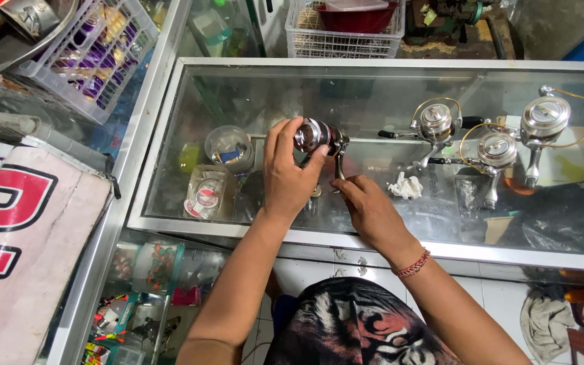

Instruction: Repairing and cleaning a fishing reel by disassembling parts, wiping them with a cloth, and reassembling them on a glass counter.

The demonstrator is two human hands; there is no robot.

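Both hands grip a fishing reel above the glass counter

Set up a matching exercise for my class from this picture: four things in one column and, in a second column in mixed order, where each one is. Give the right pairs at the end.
Things
1. fishing reel with the dark spool
2. three silver reels
3. white crumpled rag
4. red braided bracelet

Places
A. on the right wrist
B. lying on the glass counter top between the hands and the silver reels
C. held in the left hand, with the right hand at its stem
D. standing together on the right part of the counter

Pairs: 1-C, 2-D, 3-B, 4-A
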